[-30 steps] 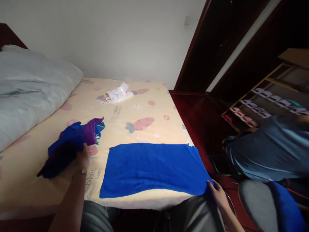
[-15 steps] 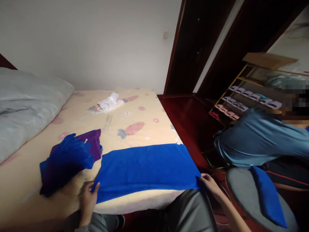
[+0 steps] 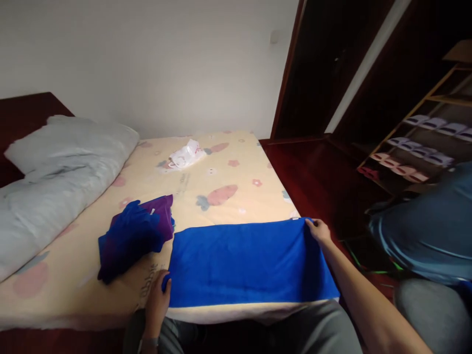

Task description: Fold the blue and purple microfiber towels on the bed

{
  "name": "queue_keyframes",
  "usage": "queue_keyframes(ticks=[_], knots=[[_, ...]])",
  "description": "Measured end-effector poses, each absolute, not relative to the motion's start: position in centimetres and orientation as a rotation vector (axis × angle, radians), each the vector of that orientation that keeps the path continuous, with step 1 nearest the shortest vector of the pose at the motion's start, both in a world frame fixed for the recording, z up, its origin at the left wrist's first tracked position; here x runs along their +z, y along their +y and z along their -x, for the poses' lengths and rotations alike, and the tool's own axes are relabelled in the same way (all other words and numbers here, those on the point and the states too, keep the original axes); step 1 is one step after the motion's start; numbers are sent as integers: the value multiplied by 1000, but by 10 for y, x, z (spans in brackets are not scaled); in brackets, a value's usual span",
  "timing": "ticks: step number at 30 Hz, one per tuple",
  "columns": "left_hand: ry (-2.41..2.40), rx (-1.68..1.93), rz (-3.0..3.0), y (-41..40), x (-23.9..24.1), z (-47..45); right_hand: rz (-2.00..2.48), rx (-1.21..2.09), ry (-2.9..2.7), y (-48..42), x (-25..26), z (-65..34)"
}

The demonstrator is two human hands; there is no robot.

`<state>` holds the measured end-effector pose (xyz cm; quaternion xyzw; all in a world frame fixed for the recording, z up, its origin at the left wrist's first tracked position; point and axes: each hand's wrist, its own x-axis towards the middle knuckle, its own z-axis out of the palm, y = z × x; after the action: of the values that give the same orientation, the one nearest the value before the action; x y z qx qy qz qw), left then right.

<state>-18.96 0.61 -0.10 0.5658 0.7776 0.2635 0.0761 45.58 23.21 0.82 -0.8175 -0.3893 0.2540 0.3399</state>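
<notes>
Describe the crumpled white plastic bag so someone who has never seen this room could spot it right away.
Start at the bed with the cream cartoon-print sheet that fills the middle of the view. Look to its far end, near the white wall, well beyond the flat blue towel. The white plastic bag lies there alone: small, crumpled and white, unlike the blue and purple cloth pile or the big grey pillow.

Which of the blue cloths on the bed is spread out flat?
The big blue towel at the bed's near edge, held by both hands at its corners. The other cloths lie crumpled in a blue and purple heap to its left.
</notes>
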Motion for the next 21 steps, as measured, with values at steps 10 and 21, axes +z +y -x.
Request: queue_keyframes(ticks=[10,21], knots=[[2316,472,-2087,138,28,171,2178,762,-977,165,-18,-473],[2418,873,-2142,110,24,113,1882,969,-753,-14,-12,-463]])
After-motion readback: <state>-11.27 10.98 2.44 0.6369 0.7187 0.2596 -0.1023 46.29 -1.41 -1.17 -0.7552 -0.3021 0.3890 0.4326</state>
